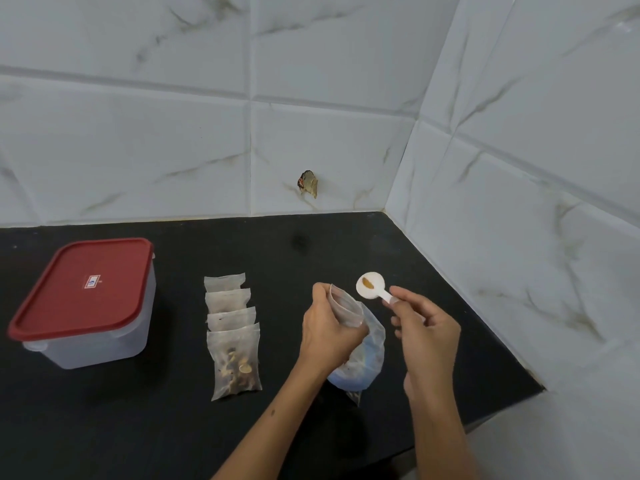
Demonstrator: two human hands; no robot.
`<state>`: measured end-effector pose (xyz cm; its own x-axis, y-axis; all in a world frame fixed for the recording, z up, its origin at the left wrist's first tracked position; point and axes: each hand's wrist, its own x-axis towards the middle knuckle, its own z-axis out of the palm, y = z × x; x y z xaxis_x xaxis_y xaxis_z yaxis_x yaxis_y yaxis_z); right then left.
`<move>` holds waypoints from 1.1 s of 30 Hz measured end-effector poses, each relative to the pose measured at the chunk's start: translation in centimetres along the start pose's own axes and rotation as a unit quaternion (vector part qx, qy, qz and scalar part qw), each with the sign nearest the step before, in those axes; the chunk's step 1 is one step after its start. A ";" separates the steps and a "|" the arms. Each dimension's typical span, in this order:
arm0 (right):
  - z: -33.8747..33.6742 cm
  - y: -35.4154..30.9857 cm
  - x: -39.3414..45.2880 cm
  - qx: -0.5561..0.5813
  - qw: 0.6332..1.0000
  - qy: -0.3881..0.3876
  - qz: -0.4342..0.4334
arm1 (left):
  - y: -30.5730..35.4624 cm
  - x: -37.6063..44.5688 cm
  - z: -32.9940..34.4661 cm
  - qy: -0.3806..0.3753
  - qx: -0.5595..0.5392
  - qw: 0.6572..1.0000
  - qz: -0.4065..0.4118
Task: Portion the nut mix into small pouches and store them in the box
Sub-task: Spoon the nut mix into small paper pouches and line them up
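My left hand (329, 329) grips the open mouth of a small clear pouch (344, 308), held upright above a larger plastic bag of nut mix (369, 358) on the black counter. My right hand (424, 327) pinches the handle of a white plastic scoop (370, 285) just right of the pouch mouth; a single nut lies in its bowl. Several small pouches (233, 336) lie overlapped in a row in the middle of the counter; the nearest one shows nuts inside. At the left stands a clear plastic box (104, 337) with its red lid (83, 285) on.
The black counter (277, 251) ends at tiled walls behind and on the right, and its right end drops off near my right forearm. A small brownish object (308, 183) is stuck to the back wall tile.
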<state>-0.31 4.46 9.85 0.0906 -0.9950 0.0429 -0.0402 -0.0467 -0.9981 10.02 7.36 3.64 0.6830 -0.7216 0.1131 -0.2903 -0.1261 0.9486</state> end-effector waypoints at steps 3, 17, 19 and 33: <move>0.1 2.5 0.6 -0.001 0.998 0.017 0.065 | -0.2 0.0 -0.5 0.001 -0.023 1.000 -0.010; 1.3 6.8 0.1 -0.411 0.910 -0.036 -0.042 | 0.6 -0.4 -2.6 -0.013 -0.268 0.951 -0.152; 1.7 5.2 -0.2 -0.257 0.962 -0.055 -0.072 | 0.6 -0.4 -2.7 -0.015 -0.277 0.946 -0.166; 3.1 2.1 0.2 -0.180 0.953 -0.165 -0.179 | 0.6 -0.3 -4.8 0.049 -0.255 0.958 -0.120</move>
<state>2.75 4.49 7.66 0.4686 -0.8301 0.3023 -0.2813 -0.4646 -0.8396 12.81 10.79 5.60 0.7560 -0.6430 -0.1226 0.2311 0.0870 0.9690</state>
